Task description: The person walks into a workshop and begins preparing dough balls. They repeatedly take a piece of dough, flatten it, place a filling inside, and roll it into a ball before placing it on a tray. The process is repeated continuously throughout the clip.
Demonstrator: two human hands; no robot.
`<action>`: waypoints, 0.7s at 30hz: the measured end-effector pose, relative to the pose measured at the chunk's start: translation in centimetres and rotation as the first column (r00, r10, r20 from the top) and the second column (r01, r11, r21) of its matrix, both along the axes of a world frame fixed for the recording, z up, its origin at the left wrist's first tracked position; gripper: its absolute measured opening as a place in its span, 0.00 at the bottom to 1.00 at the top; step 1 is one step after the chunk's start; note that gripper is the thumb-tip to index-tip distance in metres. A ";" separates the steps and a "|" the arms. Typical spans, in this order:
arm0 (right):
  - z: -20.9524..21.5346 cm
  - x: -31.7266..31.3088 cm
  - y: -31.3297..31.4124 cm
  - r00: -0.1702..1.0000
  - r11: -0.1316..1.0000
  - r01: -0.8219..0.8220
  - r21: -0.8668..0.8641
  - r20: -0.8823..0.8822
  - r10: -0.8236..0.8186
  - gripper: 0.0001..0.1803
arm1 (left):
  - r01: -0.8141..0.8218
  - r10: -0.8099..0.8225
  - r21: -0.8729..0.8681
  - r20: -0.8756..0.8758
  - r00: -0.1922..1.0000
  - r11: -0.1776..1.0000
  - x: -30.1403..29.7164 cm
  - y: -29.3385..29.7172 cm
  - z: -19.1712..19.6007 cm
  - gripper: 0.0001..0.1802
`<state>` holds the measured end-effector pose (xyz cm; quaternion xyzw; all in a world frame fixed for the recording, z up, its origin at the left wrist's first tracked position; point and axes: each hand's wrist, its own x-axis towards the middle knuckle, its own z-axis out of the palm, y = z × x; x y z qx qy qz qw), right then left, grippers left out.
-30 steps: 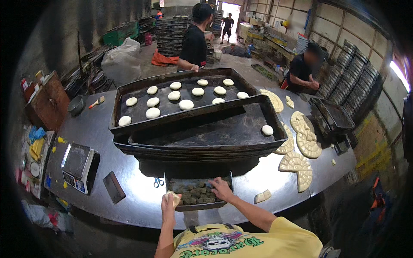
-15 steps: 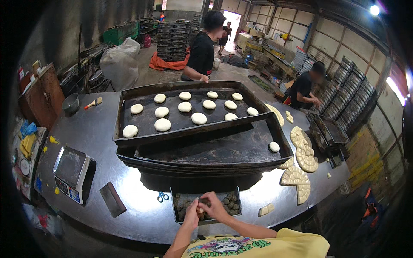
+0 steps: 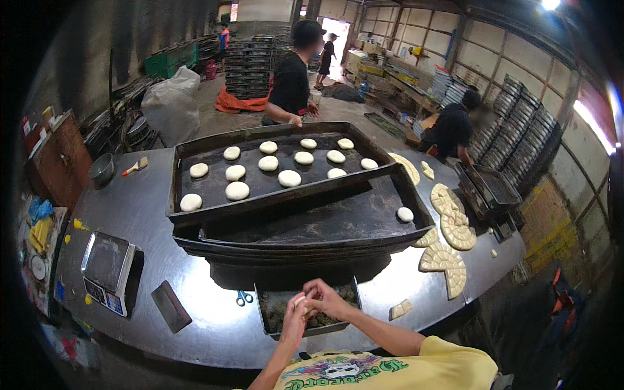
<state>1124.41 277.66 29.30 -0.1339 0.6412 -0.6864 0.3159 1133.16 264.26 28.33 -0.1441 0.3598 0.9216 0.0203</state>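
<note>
The left hand (image 3: 292, 323) holds a small lump of pale dough (image 3: 300, 302), with its fingers curled around it. The right hand (image 3: 327, 301) comes in from the other side, and its fingers are bent and pinch the top of the dough. Both hands are over a small metal tray (image 3: 357, 294) full of dark, crumbly lumps (image 3: 275, 314), at the near side of the shiny desk (image 3: 218, 331). Blue scissors (image 3: 244, 298) lie just left of that tray. Farther left are a flat brown block (image 3: 171, 307) and a scale (image 3: 107, 260). Behind the small tray is a pile of big black trays (image 3: 305, 244). The top one is turned a bit and has many round white dough balls (image 3: 289, 178) in it. A person in black (image 3: 290, 84) has a hand on its far edge. On the right lie big flat pieces of dough (image 3: 457, 232) marked with lines.
</note>
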 end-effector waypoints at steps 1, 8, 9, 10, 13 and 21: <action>0.7 -0.1 0.4 0.993 0.999 -0.009 0.037 -0.119 0.014 0.16 | 0.136 -0.146 -0.164 -0.055 0.988 0.977 0.2 -0.4 1.0 0.24; 5.1 1.6 3.6 0.917 0.996 -0.066 0.056 -0.391 0.083 0.21 | 0.120 -0.304 -0.606 -0.210 0.929 0.786 1.2 -0.1 3.8 0.42; 5.5 2.6 3.2 0.970 0.988 0.037 -0.147 -0.231 -0.071 0.18 | -0.025 -0.250 -0.632 -0.342 0.906 0.774 1.2 0.9 3.9 0.45; 6.1 3.4 2.7 0.982 0.932 0.164 -0.324 -0.039 -0.186 0.16 | -0.016 -0.179 -0.504 -0.337 0.924 0.864 1.2 1.9 4.0 0.43; 5.2 5.0 1.6 0.916 0.860 0.395 -0.322 0.064 -0.397 0.10 | -0.073 0.030 -0.129 -0.303 0.953 0.989 0.7 5.5 3.4 0.41; 5.2 8.6 4.8 0.721 0.949 0.300 -0.097 -0.628 -0.292 0.16 | -0.060 0.061 -0.011 0.106 0.992 0.998 0.7 5.7 2.9 0.20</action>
